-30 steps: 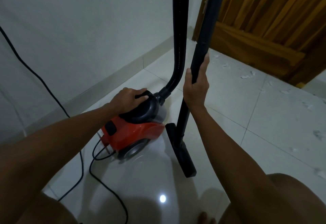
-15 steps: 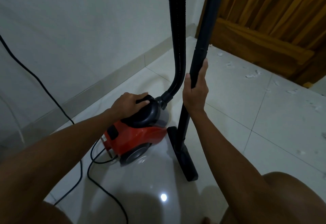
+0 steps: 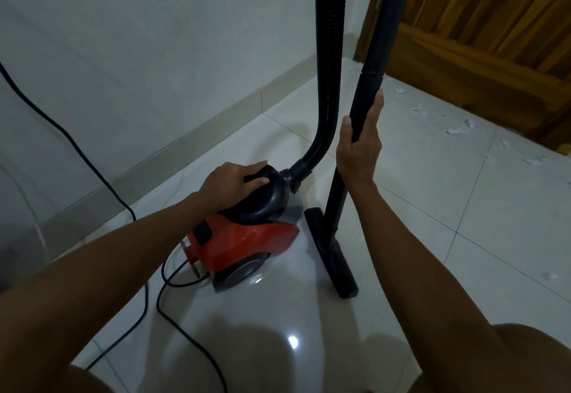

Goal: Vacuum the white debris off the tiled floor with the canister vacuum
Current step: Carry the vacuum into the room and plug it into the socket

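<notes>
**Hands on canister and wand; debris uncollected near door**

Left hand (image 3: 230, 183) lay on the dark domed top of the canister vacuum (image 3: 247, 232), fingers curled over the front of the dome, gripping it. Right hand (image 3: 360, 142) held the black wand (image 3: 374, 68), thumb on the near side and fingers extended up along the far side, wrapped about the tube; the wand stood nearly upright. Its floor nozzle (image 3: 332, 253) rested flat on the tiled floor (image 3: 432, 238), just beside the canister at its 3 o'clock. The ribbed black hose (image 3: 329, 52) rose from the canister's front coupling and ran out of view at 12 o'clock, close beside the wand. The red body sat on the tiles with one wheel visible on its near side. A black power cord (image 3: 77, 151) trailed from the rear toward 9 o'clock and looped toward 6 o'clock. White debris (image 3: 457, 128) lay scattered on the tiles at 2 o'clock from the nozzle, well apart from it, before a wooden door (image 3: 479, 21). A pale wall (image 3: 154, 37) with skirting stood at 11 o'clock.
</notes>
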